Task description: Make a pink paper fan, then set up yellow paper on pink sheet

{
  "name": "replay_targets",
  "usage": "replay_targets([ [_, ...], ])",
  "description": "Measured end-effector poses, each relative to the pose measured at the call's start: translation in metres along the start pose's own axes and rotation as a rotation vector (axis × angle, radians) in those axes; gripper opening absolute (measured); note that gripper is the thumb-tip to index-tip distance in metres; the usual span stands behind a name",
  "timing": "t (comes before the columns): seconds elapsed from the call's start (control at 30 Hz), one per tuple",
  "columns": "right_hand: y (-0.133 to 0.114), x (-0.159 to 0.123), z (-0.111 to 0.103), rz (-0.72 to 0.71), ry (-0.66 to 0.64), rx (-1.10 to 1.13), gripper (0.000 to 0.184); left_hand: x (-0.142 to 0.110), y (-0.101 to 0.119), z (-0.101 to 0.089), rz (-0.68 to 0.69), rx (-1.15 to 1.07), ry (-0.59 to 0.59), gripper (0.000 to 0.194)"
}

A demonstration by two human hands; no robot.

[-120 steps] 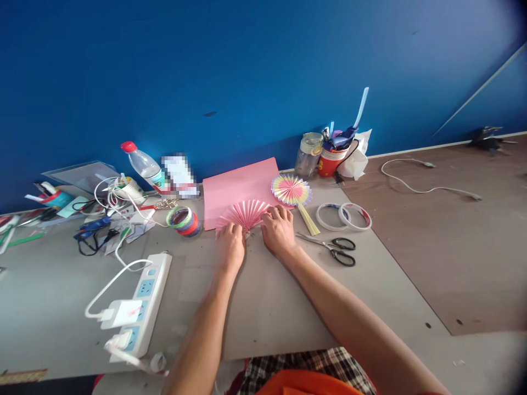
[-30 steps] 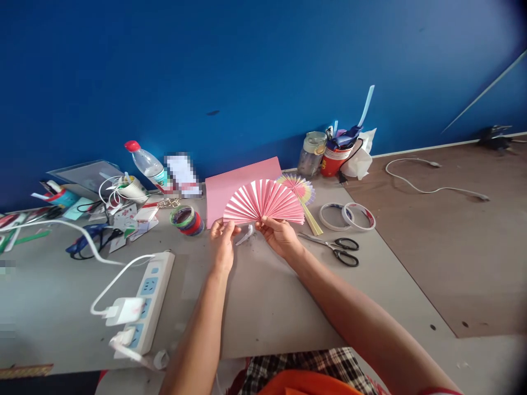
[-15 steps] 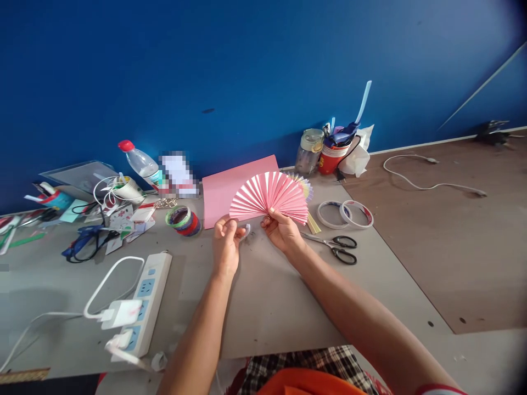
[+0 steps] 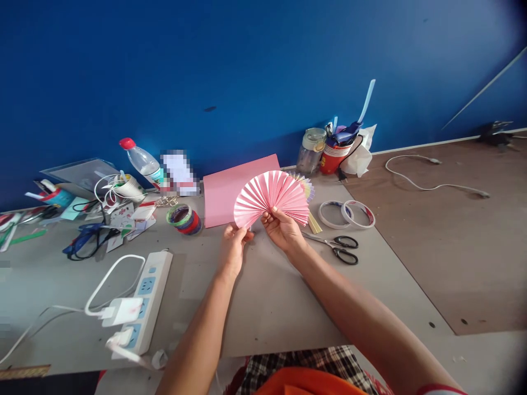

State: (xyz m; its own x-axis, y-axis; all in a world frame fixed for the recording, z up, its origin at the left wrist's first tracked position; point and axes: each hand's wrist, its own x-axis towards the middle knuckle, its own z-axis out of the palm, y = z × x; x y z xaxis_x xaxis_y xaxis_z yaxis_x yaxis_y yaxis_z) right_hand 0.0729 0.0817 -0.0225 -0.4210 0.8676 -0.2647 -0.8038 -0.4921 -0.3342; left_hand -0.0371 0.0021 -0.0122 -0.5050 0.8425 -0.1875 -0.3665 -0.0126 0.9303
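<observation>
A pleated pink paper fan (image 4: pixel 269 192) is spread out above the grey table. My right hand (image 4: pixel 284 230) pinches it at the base, thumb on top, where the folds come together. My left hand (image 4: pixel 233 247) is closed at the fan's lower left edge, with the thumb lying against the paper. Only a sliver of something whitish shows beside the left fingertips, too small to make out. Behind the fan lies a flat sheet of pink paper (image 4: pixel 220 197). A second, pale multicoloured pleated paper piece (image 4: pixel 308 188) is partly hidden by the pink fan.
Black-handled scissors (image 4: pixel 345 251) and two tape rolls (image 4: pixel 361 223) lie to the right. At the left are a power strip (image 4: pixel 154 296), a blue glue gun (image 4: pixel 84 240) and a tape-wrapped cup (image 4: pixel 188 222). A clear jar (image 4: pixel 310 156) and red cup (image 4: pixel 334 158) stand by the wall.
The fan's left side has swung down and opened wider. My left hand has shifted slightly right and down with that edge. The whitish strip by its fingers is now mostly hidden.
</observation>
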Motion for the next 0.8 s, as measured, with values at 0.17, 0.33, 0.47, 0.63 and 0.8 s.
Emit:
replay_targets([
  [0.17, 0.002, -0.001, -0.001, 0.018, 0.008, -0.019, 0.012, -0.001, -0.002, -0.001, 0.007, 0.089, -0.070, 0.021],
  [0.33, 0.005, -0.003, 0.002, 0.007, 0.000, -0.092, 0.014, -0.003, 0.002, -0.003, 0.037, -0.018, -0.143, 0.021],
  [0.47, 0.006, -0.004, 0.002, -0.014, -0.002, -0.128, 0.018, -0.001, 0.011, -0.004, 0.112, -0.092, -0.118, 0.033],
  [0.63, 0.008, -0.007, 0.003, -0.011, 0.003, -0.170, 0.020, 0.005, 0.012, -0.007, 0.153, -0.058, -0.014, 0.030],
  [0.8, 0.007, -0.006, 0.004, -0.003, 0.020, -0.118, 0.020, 0.006, 0.002, -0.008, 0.123, 0.009, 0.043, 0.029],
])
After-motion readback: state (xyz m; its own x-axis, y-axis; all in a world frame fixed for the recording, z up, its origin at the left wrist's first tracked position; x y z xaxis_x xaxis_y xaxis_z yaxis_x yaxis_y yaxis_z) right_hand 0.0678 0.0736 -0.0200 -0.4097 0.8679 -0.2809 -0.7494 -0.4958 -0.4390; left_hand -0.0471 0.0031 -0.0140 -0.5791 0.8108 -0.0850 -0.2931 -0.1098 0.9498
